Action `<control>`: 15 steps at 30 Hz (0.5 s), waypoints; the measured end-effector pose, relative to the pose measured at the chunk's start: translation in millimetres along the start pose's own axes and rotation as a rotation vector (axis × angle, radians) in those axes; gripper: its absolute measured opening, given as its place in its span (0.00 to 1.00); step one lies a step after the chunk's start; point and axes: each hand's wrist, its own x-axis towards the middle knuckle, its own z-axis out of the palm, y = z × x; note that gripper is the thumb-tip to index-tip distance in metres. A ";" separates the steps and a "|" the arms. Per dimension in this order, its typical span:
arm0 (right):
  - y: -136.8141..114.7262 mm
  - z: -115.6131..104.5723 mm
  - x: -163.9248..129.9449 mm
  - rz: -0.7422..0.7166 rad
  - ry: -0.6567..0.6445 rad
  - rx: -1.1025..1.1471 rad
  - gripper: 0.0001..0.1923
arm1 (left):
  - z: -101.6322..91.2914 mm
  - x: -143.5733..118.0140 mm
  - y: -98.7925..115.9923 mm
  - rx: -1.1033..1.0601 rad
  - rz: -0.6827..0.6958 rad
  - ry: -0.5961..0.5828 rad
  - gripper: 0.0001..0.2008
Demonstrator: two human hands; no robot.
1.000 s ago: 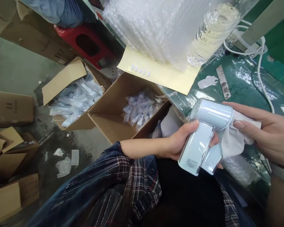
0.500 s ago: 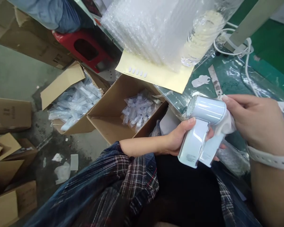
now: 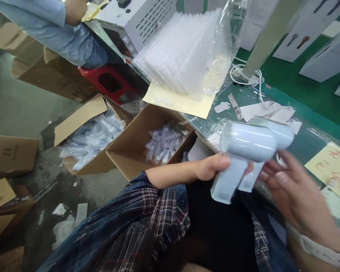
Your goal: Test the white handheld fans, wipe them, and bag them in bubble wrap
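Two light blue housings shaped like hair dryers are held side by side above my lap. My left hand [image 3: 212, 166] grips the nearer housing [image 3: 248, 141], with its thumb on the handle near the barrel. The farther housing [image 3: 286, 134] sits behind it, partly covered. Close to the farther handle is my right hand [image 3: 291, 189], its fingers bent and smeared by motion; whether it grips anything does not show. A crumpled white cloth [image 3: 268, 111] lies on the green table [image 3: 297, 141] beyond the housings.
To the left, cardboard boxes [image 3: 130, 151] hold bagged small parts. A stack of bubble-wrap bags [image 3: 181, 53] stands on a yellow sheet [image 3: 184, 105]. A metal strip [image 3: 235, 105] and a post [image 3: 269, 41] are on the table. Another person's sleeve [image 3: 48, 34] shows at upper left.
The white cloth left my right hand and now lies on the table. My right hand has moved down beside the housings. The view has tilted up, showing more of the table.
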 end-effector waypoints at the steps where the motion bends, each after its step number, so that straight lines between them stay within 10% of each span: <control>1: 5.4 6.3 -9.1 0.078 -0.041 0.108 0.32 | -2.2 4.3 5.8 0.128 -0.036 -0.078 0.38; 4: 8.9 0.4 -23.2 0.199 -0.044 0.201 0.30 | -12.9 18.4 24.9 0.451 -0.097 -0.242 0.36; 10: 6.7 -36.1 -58.2 0.109 0.203 0.249 0.36 | -32.6 55.6 22.2 0.494 0.028 0.101 0.43; 15: 4.1 -19.8 -75.7 0.058 0.119 0.318 0.37 | -28.7 68.5 -2.6 0.495 -0.089 0.118 0.46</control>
